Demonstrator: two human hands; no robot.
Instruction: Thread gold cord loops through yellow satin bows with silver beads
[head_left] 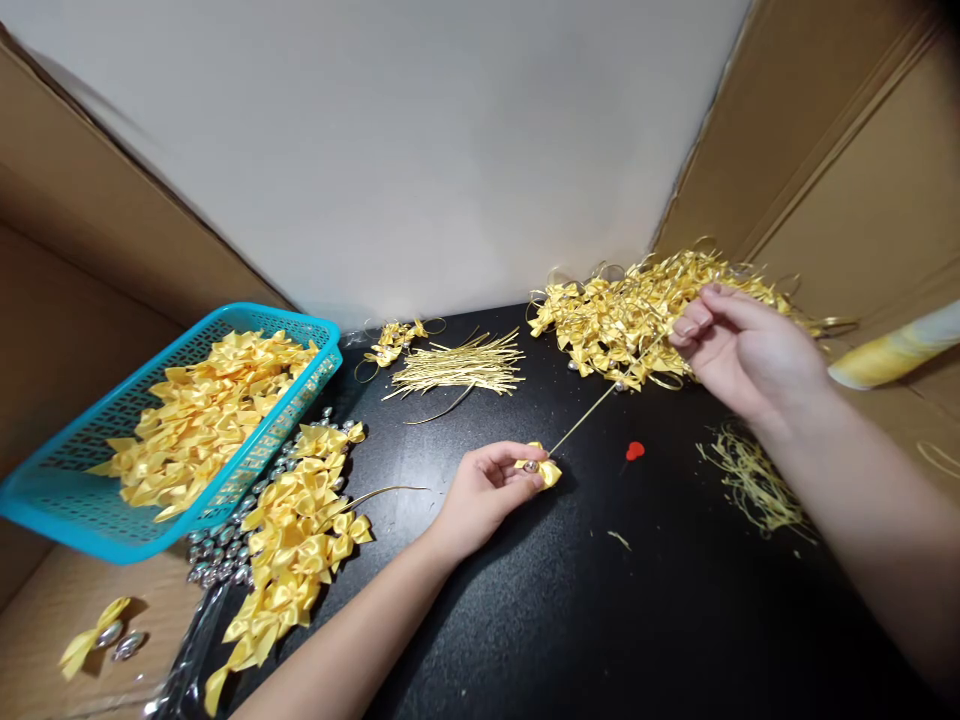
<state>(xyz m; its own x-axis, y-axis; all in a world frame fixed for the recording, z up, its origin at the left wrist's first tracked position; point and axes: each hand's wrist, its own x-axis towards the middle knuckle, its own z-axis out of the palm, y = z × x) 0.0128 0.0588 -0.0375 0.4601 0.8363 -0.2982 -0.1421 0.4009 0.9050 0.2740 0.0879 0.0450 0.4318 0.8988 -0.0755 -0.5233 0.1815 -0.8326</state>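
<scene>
My left hand (491,490) pinches a small yellow ribbon bow (550,473) with a silver bead (531,466) at its middle, just above the black tabletop. From the bow a thin gold cord (589,412) runs taut, up and to the right. Its far end is between the closed fingers of my right hand (739,345), which is raised in front of a heap of finished-looking bows with gold loops (600,320). A bundle of cut gold cords (457,364) lies behind my left hand.
At the left stands a blue basket (326,340) of yellow bows. Beside it are loose bows (292,540) and silver beads (221,548). Cord scraps (757,485) and a red piece (635,451) lie on the right. Cardboard walls (847,150) flank the table; a yellowish tube (892,345) juts in.
</scene>
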